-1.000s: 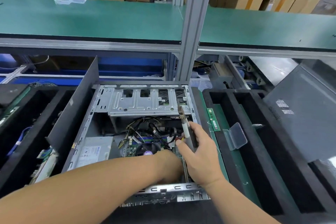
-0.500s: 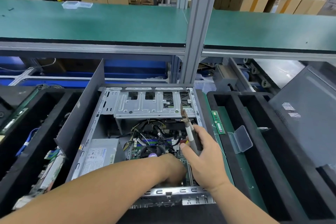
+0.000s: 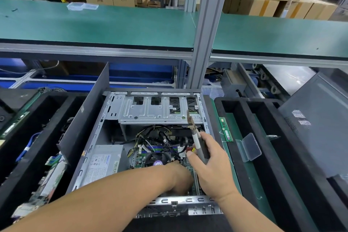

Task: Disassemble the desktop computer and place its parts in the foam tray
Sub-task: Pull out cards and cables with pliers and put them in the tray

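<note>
The open desktop case (image 3: pixel 158 111) lies in front of me, with its drive cage at the far end. The power supply (image 3: pixel 101 162) sits at the left, and the motherboard with its CPU fan (image 3: pixel 158 158) and cables is in the middle. My left hand (image 3: pixel 178 175) reaches down onto the board just right of the fan; its fingers are hidden. My right hand (image 3: pixel 212 165) hovers over the case's right side and grips grey-handled pliers (image 3: pixel 195 137), jaws pointing away from me.
A black foam tray (image 3: pixel 243 118) stands to the right, with a RAM stick (image 3: pixel 225 129) and a clear plastic box (image 3: pixel 250 146) beside it. A second foam tray (image 3: pixel 37 156) at the left holds boards and cables. A dark panel (image 3: pixel 88 115) stands upright along the case's left wall. An aluminium post (image 3: pixel 207 34) rises behind.
The view has shifted slightly. Both hands stay in nearly the same places over the case, the right still holding the pliers.
</note>
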